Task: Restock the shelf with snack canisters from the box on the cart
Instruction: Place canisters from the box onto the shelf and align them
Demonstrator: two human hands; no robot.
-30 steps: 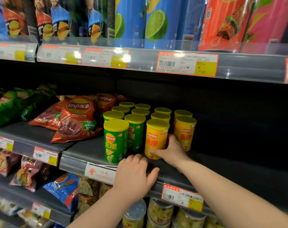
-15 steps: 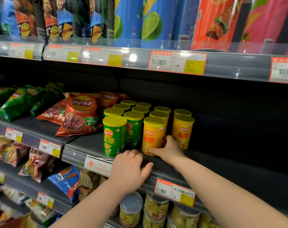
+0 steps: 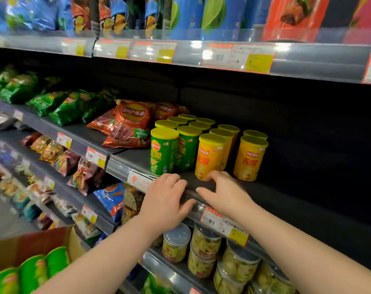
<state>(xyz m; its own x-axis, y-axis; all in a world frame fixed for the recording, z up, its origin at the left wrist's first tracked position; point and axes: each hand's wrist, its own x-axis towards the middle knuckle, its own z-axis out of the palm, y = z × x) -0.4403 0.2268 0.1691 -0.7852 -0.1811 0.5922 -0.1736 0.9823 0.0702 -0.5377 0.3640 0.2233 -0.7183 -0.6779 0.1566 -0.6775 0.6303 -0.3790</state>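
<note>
**Step in hand: facing up, between loads.**
- Shelf (image 3: 286,200): dark middle tier. The canisters stand left of centre, and you have a wide bare stretch to their right.
- Box (image 3: 21,247): brown card, at the lower left corner of your view. Green-wrapped canisters in the box (image 3: 31,270) lie on their sides, so stock is judged still to be placed.
- Your left hand (image 3: 165,200): it rests on the shelf's front lip just below the front green canister (image 3: 163,151). The fingers are bent loosely over the edge and the thumb is spread; it holds nothing.
- Your right hand (image 3: 225,194): the fingers are loosely curled and it carries nothing. The fingertips are at the base of the front yellow canister (image 3: 210,155), but motion blur hides whether they touch it.

**Next move, as judged.** Turn down and left to the box and take a canister in each free hand. Set them upright in the bare stretch or behind the matching colour, without knocking the front row.

**Stock on the shelf.**
- Block: four files run front to back, two green on the left and two yellow on the right. All stand upright and close together.
- End file: the right yellow canister (image 3: 250,158) stands slightly apart from its neighbour.
- Unit: a short cylinder with a printed wrap, a red brand roundel and large characters.
- Lid: a flat yellow cap on every canister.
</note>
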